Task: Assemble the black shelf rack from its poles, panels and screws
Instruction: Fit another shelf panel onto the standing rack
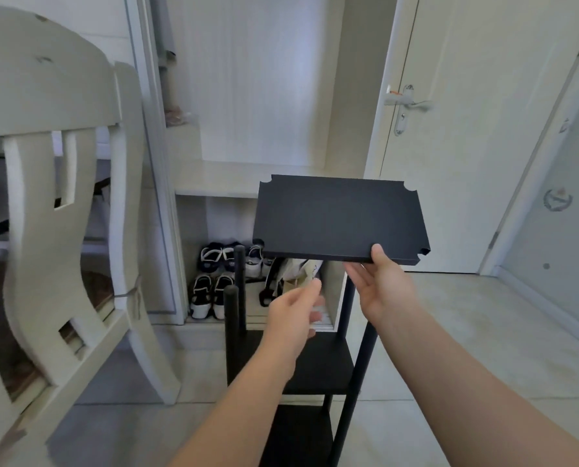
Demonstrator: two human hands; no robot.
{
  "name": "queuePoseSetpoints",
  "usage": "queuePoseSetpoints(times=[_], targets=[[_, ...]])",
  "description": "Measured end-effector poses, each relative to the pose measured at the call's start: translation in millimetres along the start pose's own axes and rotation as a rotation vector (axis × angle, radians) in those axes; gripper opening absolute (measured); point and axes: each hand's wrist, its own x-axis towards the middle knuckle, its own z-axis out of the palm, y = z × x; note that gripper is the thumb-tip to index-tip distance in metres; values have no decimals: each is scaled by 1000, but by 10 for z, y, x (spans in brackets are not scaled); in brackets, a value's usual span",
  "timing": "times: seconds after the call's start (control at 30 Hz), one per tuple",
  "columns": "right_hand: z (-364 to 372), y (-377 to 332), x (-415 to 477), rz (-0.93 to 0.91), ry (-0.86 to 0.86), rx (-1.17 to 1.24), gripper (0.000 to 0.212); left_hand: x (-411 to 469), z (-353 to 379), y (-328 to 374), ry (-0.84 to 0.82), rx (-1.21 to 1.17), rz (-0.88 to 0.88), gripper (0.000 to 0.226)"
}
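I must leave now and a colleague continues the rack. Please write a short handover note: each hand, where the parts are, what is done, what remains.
Right hand: pinches the loose black panel at its near edge, in the air above the rack.
Left hand: open, holds nothing, below that panel.
Done: two lower panels sit between the four upright poles.
Left: lower the held panel onto the pole tops, then probably fix it; no screws are visible here.
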Motion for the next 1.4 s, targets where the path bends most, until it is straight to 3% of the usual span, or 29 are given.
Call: queuePoseSetpoints(times=[0.2, 0.4, 0.9, 1.13, 1.4], targets=[[-116, 335, 43, 43, 8, -4, 26, 244, 35, -6, 240, -244, -9, 26], [-126, 444, 110, 48, 21, -47, 30, 340, 78, -39, 383, -317, -12, 24], [-215, 551, 132, 12, 91, -71, 42, 413, 30, -97, 343, -299, -156, 26], [-201, 593, 183, 28, 103, -130, 15, 508, 1, -111, 337, -313, -209, 27], [-170, 648, 213, 78, 90, -131, 11, 503, -49, -119, 375, -328, -188, 25]])
